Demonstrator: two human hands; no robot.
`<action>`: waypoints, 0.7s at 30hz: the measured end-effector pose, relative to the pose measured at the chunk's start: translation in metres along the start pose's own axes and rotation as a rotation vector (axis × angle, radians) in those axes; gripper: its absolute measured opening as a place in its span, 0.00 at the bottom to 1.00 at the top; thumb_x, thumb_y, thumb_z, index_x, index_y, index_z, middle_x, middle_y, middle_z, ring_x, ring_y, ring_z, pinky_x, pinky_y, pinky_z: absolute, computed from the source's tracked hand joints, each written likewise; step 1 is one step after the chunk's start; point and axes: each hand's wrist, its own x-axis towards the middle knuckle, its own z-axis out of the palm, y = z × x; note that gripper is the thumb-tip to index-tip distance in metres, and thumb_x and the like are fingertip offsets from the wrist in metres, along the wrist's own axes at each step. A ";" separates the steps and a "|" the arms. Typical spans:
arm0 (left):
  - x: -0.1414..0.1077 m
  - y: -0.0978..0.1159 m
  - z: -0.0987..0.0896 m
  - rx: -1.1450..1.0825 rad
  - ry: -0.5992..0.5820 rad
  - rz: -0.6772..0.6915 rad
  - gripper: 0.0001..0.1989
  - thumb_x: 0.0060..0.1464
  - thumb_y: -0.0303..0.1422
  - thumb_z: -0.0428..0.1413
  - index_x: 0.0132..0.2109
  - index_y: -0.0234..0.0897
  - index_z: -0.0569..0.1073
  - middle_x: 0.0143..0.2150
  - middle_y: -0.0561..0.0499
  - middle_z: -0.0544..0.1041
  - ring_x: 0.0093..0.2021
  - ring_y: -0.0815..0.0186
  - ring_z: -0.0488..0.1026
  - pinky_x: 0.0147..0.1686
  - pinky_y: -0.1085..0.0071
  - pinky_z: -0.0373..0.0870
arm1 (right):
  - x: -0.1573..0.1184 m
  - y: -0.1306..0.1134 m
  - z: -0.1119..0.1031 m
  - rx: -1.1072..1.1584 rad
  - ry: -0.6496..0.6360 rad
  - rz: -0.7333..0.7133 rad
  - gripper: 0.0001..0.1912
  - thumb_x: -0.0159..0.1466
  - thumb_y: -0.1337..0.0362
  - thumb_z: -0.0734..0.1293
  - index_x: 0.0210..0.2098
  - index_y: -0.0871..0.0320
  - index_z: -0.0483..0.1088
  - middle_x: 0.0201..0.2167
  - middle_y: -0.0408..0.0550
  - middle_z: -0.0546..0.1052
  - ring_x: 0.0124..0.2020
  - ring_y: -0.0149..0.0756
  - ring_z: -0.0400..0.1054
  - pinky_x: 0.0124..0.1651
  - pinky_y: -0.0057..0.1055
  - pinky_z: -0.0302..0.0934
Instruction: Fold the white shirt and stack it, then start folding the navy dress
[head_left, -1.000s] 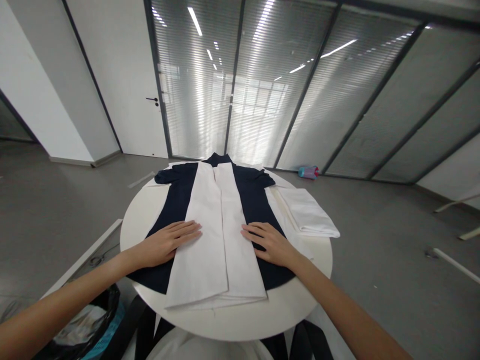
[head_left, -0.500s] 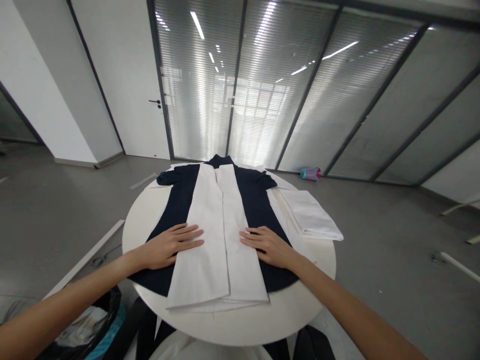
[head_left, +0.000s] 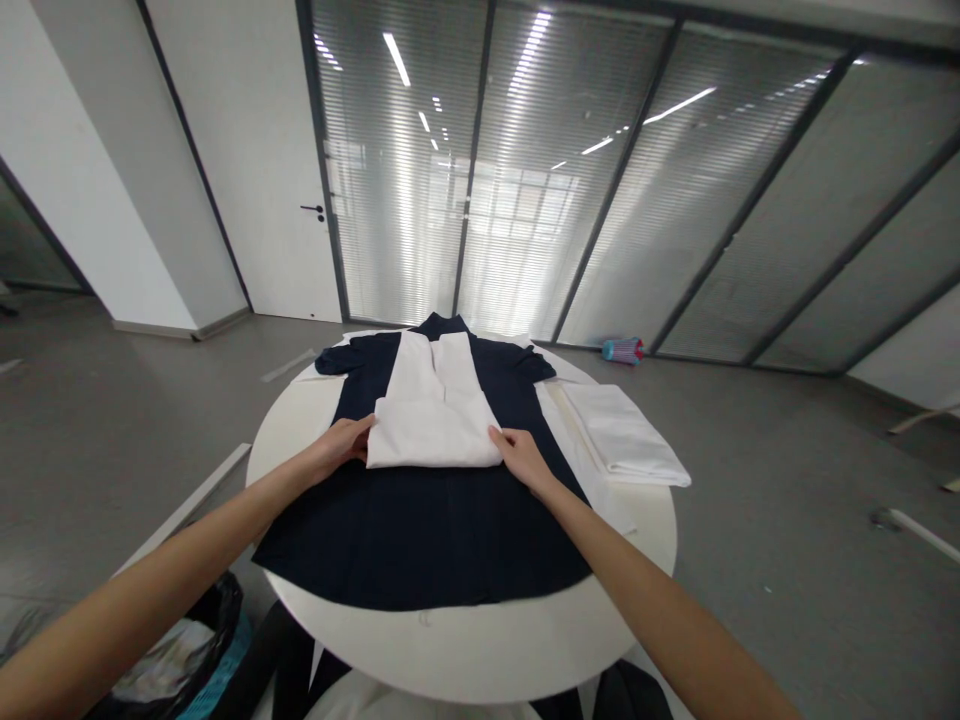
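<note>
A navy short-sleeved shirt [head_left: 442,540] lies spread on the round white table [head_left: 480,655], its collar at the far side. On top of it lies a strip of white cloth [head_left: 435,432], its near part turned up and over so that a straight fold faces me. My left hand [head_left: 346,440] is closed on the left edge of that fold. Its opposite edge is pinched by my right hand [head_left: 520,450], with the thumb on top. The fingertips under the cloth are hidden.
A folded white cloth [head_left: 626,435] rests at the table's right rim. Below on the left stands a blue basket [head_left: 217,670] lined with a black bag. A blue and pink object [head_left: 622,350] lies on the floor by the glass partition [head_left: 517,200].
The white cloth's near end has been folded up away from me, uncovering the shirt's lower front. My hands went from lying flat to gripping the fold's two edges.
</note>
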 end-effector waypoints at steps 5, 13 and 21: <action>-0.024 -0.006 -0.007 0.327 0.035 0.271 0.25 0.47 0.56 0.61 0.33 0.36 0.79 0.37 0.46 0.76 0.39 0.59 0.71 0.39 0.68 0.67 | -0.020 0.002 -0.024 0.046 -0.333 -0.120 0.21 0.57 0.46 0.71 0.34 0.60 0.78 0.34 0.46 0.74 0.34 0.35 0.65 0.37 0.29 0.58; -0.037 -0.007 -0.006 0.397 -0.017 0.328 0.22 0.54 0.54 0.57 0.31 0.37 0.73 0.22 0.54 0.69 0.24 0.68 0.63 0.26 0.72 0.57 | -0.024 0.006 -0.023 0.253 -0.168 -0.025 0.25 0.59 0.44 0.69 0.22 0.61 0.73 0.27 0.44 0.71 0.26 0.28 0.61 0.31 0.27 0.55; -0.035 -0.011 0.002 0.085 -0.100 0.223 0.22 0.55 0.53 0.58 0.36 0.37 0.67 0.29 0.49 0.78 0.34 0.58 0.79 0.25 0.73 0.64 | -0.027 0.005 -0.010 0.424 -0.090 0.260 0.20 0.53 0.49 0.73 0.32 0.62 0.72 0.12 0.38 0.65 0.12 0.23 0.51 0.17 0.24 0.40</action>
